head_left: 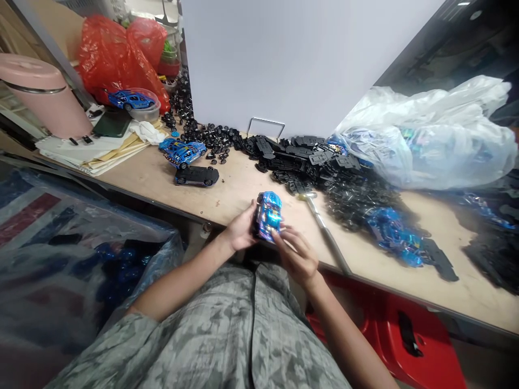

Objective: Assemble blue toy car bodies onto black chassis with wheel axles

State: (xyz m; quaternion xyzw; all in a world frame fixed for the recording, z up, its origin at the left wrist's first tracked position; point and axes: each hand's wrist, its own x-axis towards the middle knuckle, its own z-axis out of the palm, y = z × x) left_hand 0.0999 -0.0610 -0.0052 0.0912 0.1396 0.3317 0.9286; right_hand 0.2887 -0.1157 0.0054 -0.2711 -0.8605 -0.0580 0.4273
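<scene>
A shiny blue toy car (269,215) is gripped between both my hands at the near edge of the wooden table (243,186). My left hand (240,229) wraps its left side, fingers closed on it. From the right, my right hand (295,254) grips the car's near end with bent fingers. A screwdriver (324,229) lies on the table just right of my hands.
Black car chassis parts (308,162) and loose wheels (206,135) are heaped at the back. A blue toy car (182,151) and a black chassis (197,175) lie at the left. Blue car shells (393,232) lie right, beside a clear plastic bag (430,135). A red stool (405,335) stands below.
</scene>
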